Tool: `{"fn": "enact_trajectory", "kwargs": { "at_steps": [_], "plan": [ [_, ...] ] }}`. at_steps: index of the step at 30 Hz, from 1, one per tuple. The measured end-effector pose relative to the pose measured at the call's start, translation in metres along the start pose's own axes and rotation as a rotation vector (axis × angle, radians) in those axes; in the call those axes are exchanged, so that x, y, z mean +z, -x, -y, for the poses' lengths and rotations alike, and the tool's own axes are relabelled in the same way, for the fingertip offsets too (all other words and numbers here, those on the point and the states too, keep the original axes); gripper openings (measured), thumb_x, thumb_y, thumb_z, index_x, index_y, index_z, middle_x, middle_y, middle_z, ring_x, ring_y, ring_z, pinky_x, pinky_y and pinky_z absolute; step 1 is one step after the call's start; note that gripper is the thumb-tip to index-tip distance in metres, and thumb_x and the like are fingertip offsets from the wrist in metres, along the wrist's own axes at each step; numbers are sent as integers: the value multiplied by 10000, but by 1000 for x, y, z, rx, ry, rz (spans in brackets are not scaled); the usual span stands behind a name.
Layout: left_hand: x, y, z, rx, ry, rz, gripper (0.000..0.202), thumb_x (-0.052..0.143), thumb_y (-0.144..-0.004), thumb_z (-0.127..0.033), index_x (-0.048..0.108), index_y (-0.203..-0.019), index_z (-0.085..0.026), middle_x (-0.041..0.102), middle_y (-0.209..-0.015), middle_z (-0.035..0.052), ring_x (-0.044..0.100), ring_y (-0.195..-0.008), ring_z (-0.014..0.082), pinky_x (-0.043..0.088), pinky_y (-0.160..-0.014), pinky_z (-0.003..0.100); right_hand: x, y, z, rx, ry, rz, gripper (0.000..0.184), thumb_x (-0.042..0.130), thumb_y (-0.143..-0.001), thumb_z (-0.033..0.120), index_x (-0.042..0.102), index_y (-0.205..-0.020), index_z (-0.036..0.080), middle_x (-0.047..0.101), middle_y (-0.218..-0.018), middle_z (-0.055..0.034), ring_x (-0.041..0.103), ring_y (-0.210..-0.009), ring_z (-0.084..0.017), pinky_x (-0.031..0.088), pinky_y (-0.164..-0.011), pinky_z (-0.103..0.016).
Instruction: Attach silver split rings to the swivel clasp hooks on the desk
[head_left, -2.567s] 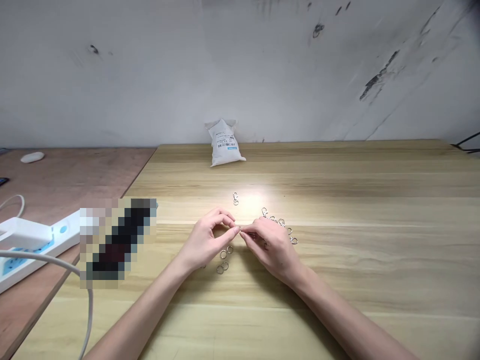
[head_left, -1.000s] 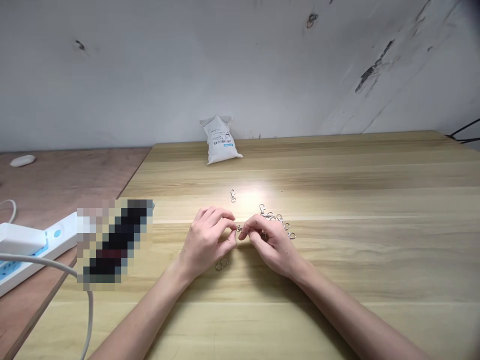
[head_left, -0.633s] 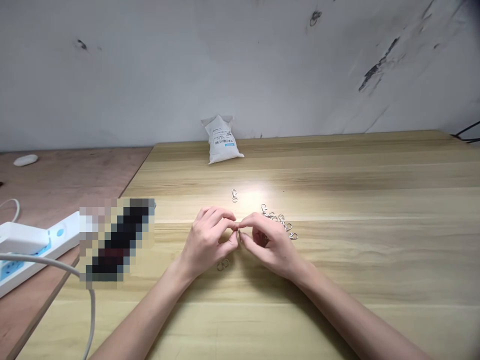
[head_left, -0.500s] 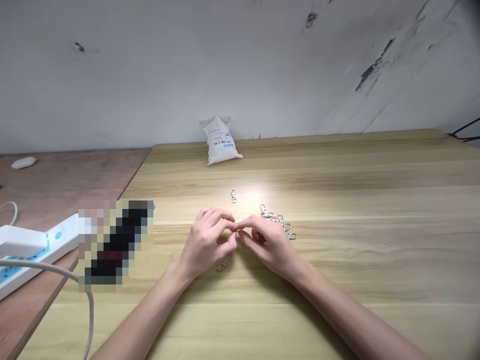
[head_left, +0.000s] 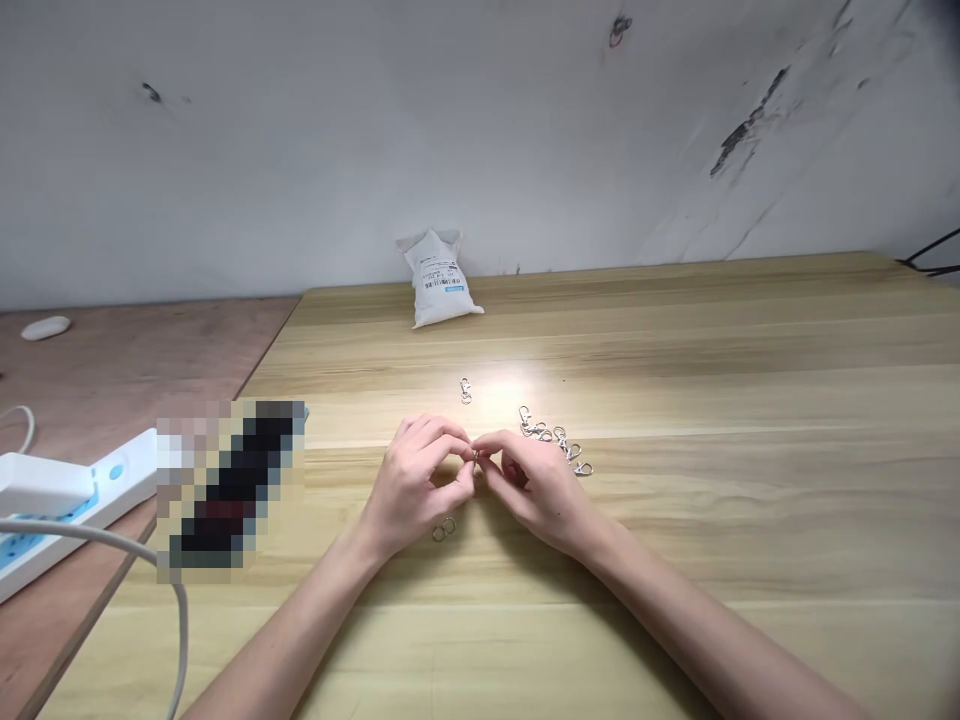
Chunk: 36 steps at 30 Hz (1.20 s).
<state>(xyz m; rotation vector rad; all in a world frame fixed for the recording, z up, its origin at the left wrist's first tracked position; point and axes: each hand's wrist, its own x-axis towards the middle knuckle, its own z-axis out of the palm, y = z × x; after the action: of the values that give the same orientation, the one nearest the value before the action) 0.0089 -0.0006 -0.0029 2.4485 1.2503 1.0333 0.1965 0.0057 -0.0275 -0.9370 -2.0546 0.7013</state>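
Observation:
My left hand [head_left: 416, 480] is closed in a pinch, thumb and index finger on a small metal piece [head_left: 475, 458]. From the other side my right hand [head_left: 536, 485] also pinches at this piece, its fingertips meeting those of the left. Most of the piece is hidden by the fingers, so I cannot make out whether it is a ring or a clasp. Below the left hand lie two metal rings [head_left: 444, 530]. Beyond the fingertips is a single silver lobster clasp [head_left: 466, 390]. Several more lobster clasps [head_left: 541, 431] lie in a loose row behind my right hand.
A white plastic packet [head_left: 444, 290] with a printed label stands near the wall. To the left are a blurred-out dark object [head_left: 232, 490], a white power strip [head_left: 127, 470] with a plug and a cable [head_left: 182, 620], and a small white oval object [head_left: 46, 327].
Both hands keep almost the same pose. A bit of the metal piece now shows between the fingertips. The view has shifted very slightly.

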Motion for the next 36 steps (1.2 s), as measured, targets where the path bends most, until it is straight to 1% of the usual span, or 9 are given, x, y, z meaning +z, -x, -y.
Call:
{"fn": "enact_trajectory", "kwargs": {
  "at_steps": [3,8,12,15,18,22,27,32,36],
  "plan": [
    [0,0,0,-7,18,-4,87,617,-818,-113,603,-841,-196,663,-915,16,597,-873,165,396,-802,320,-1,0,1,19,-8,24,147,535,-888,176,586,-1022,205,619,-768,6,493,-583,-98,381,-578,-225],
    [2,1,0,17,-25,-21,81,617,-819,-114,602,-833,-193,670,-905,12,602,-860,159,401,-797,320,-1,-2,3,6,-77,3,171,471,-899,129,570,-1023,194,622,-770,-1,485,-579,-93,387,-579,-224],
    [3,1,-2,79,-140,-33,74,606,-828,-119,591,-807,-188,685,-883,14,616,-840,161,412,-792,324,-2,-1,4,73,-193,33,195,474,-883,119,543,-1046,200,576,-708,39,432,-540,-79,354,-542,-216],
    [4,-1,-6,153,-245,-42,80,598,-837,-111,593,-816,-188,697,-858,12,627,-821,167,423,-807,331,-3,-2,4,139,-295,52,163,480,-879,126,522,-1016,205,510,-635,69,398,-524,-80,315,-517,-217],
    [3,-3,-9,196,-330,-60,90,598,-836,-97,596,-826,-187,703,-843,11,625,-804,172,422,-812,337,-4,-4,4,204,-426,85,109,470,-910,180,519,-1005,204,499,-602,71,419,-533,-91,326,-527,-228],
    [2,-4,-11,205,-388,-80,74,608,-837,-107,596,-813,-176,699,-833,13,614,-801,176,423,-807,337,-5,-7,7,286,-665,134,122,494,-932,267,517,-1030,198,570,-630,41,517,-578,-111,406,-574,-248],
    [1,-4,-11,209,-442,-74,79,599,-835,-100,595,-807,-174,697,-819,6,609,-781,173,421,-819,341,-6,-9,7,361,-847,134,198,567,-917,367,520,-1008,197,590,-623,29,535,-573,-114,382,-519,-225],
    [1,-4,-9,210,-373,-47,94,597,-831,-94,593,-829,-189,705,-835,0,616,-795,166,418,-814,327,-8,-10,4,375,-863,114,142,553,-928,330,526,-970,197,579,-599,39,452,-502,-85,324,-478,-212],
    [2,-3,-7,176,-264,-52,106,602,-823,-94,575,-806,-195,703,-835,2,620,-796,161,423,-805,324,-9,-8,4,273,-658,59,52,489,-943,228,533,-936,202,548,-658,37,481,-586,-97,372,-559,-236]
  ]
}}
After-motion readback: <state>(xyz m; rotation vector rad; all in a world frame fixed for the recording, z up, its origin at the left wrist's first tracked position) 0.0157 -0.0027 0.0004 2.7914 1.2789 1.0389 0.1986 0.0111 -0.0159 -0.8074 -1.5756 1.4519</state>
